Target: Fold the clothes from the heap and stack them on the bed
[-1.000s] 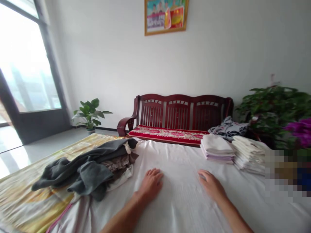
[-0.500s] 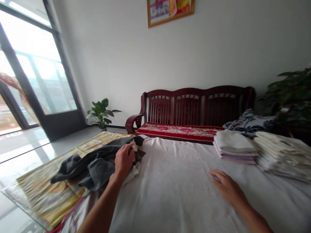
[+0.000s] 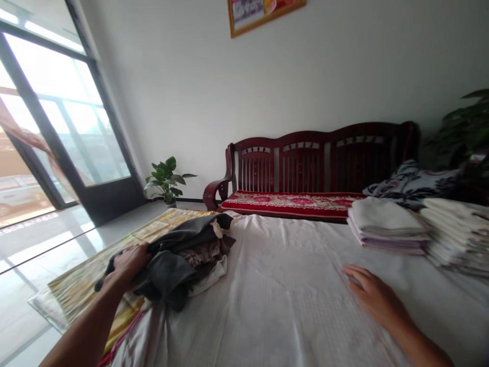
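My left hand is at the left end of a rumpled dark grey garment, its fingers curled over the fabric and closed on it. The garment lies in a loose heap with a brownish gathered cloth and some white cloth under its right side. On the right, my right hand rests on the pale sheet, holding nothing, its fingers stretched out and close together.
Beyond my right hand stand a stack of folded white and lilac cloths and a taller folded pile. A yellow patterned cloth covers the table's left side. Behind are a dark red wooden bench and a potted plant.
My left hand has moved left from the heap's right part to the garment's left end. My right hand stays on the sheet. The view has shifted slightly.
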`<state>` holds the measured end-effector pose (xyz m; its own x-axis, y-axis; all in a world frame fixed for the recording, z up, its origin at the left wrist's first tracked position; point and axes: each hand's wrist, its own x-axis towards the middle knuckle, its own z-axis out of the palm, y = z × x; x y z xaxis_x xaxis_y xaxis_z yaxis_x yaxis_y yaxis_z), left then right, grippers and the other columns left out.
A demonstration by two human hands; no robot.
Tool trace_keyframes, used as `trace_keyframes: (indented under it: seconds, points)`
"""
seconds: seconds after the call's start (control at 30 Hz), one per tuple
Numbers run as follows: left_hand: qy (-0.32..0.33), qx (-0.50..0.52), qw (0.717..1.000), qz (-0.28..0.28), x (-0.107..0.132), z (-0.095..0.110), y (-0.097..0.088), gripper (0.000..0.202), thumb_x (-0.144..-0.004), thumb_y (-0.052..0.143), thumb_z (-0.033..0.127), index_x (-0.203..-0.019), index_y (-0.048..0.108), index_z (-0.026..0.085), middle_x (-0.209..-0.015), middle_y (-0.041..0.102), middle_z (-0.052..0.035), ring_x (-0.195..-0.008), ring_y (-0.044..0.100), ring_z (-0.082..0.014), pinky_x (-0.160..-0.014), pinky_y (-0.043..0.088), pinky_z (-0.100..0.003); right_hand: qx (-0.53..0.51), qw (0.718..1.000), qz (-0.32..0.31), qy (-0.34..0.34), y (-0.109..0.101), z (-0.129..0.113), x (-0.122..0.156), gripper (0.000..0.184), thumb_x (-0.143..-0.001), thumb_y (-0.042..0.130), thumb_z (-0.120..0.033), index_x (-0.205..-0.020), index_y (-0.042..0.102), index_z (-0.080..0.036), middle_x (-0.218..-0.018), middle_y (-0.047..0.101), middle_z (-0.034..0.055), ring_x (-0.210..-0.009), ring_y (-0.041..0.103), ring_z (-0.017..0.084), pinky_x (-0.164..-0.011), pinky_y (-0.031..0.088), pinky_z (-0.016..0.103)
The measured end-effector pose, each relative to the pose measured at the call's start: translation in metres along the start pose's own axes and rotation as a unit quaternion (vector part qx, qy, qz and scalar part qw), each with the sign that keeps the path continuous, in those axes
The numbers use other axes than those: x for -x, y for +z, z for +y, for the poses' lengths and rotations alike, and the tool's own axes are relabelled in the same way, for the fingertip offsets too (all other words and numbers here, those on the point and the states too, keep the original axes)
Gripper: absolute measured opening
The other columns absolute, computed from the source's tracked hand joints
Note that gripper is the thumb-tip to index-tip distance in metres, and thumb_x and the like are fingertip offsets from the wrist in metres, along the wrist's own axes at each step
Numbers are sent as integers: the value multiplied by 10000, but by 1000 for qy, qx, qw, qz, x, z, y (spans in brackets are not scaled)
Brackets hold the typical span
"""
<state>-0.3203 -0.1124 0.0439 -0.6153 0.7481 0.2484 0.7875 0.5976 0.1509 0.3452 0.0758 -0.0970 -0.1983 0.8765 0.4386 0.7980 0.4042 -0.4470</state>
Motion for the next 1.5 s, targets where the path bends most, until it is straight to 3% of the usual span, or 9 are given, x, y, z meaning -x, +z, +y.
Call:
trace_keyframes:
  seconds: [0.17,0.37,0.5,0.63,0.83,1.0,1.1,1.27,1.5]
  points:
    - [-25,-58,998,-13,2,6,-6,354,-953,410,374,-1087,675,182,-997,736,-170,-914,696,-348,-699,501,-390,-6,1000,2,-2,4,7,0,479,-805,391,-445,-1055,730,-216,-1223,718,133,-1167,660,308,-1041,503,472]
    - [-55,-11,994,94,-4,39,-60,482,-992,373,499,-1087,664,127,-949,719,-149,-895,670,-324,-728,477,-377,-10,1000,5,-5,8,11,0,446,-807,419,-436,-1055,726,-228,-1224,719,123,-1160,662,306,-1040,503,472]
    - [-17,154,975,159,-2,80,-97,414,-962,453,433,-1008,678,88,-845,665,-71,-852,629,-243,-731,430,-322,-10,1000,13,-5,8,11,0,432,-807,417,-426,-1041,725,-233,-1208,725,120,-1145,668,301,-1033,507,468]
    - [39,441,886,141,9,130,-114,273,-829,600,369,-913,678,121,-642,568,10,-624,530,-159,-581,413,-279,-1,1000,4,-8,4,4,0,441,-819,404,-417,-1045,726,-216,-1207,725,126,-1137,671,305,-1028,510,482]
    - [137,588,795,62,53,208,-87,334,-886,537,503,-996,607,195,-708,583,26,-595,544,-137,-554,445,-273,7,1000,-12,-3,-4,-6,2,456,-832,392,-425,-1053,728,-209,-1225,720,126,-1155,664,297,-1050,495,476]
    - [337,476,802,-129,116,251,-23,379,-852,642,358,-1204,647,216,-1062,712,-64,-907,680,-210,-798,560,-330,-8,1000,-7,-1,1,5,1,456,-840,416,-459,-1055,735,-215,-1231,721,123,-1160,662,310,-1042,500,490]
    - [414,350,826,-152,142,244,-3,396,-900,574,275,-1289,644,262,-1263,673,-73,-1152,647,-244,-1013,515,-375,-18,1000,-5,-5,5,12,-1,439,-824,432,-447,-1037,741,-220,-1225,724,119,-1147,672,306,-1019,521,469]
    - [335,118,935,-4,146,198,-1,652,-795,680,254,-1432,542,268,-1514,508,-84,-1463,357,-336,-1213,284,-521,-12,1000,4,-12,3,10,-1,435,-814,422,-435,-1021,739,-220,-1198,733,116,-1122,684,308,-1001,536,470]
    - [188,53,981,-2,126,146,13,634,-767,610,200,-1399,578,237,-1326,637,-120,-1093,663,-323,-871,521,-423,-6,999,29,-42,-4,-15,6,419,-822,435,-382,-1079,716,-206,-1186,735,131,-1110,686,314,-997,534,484]
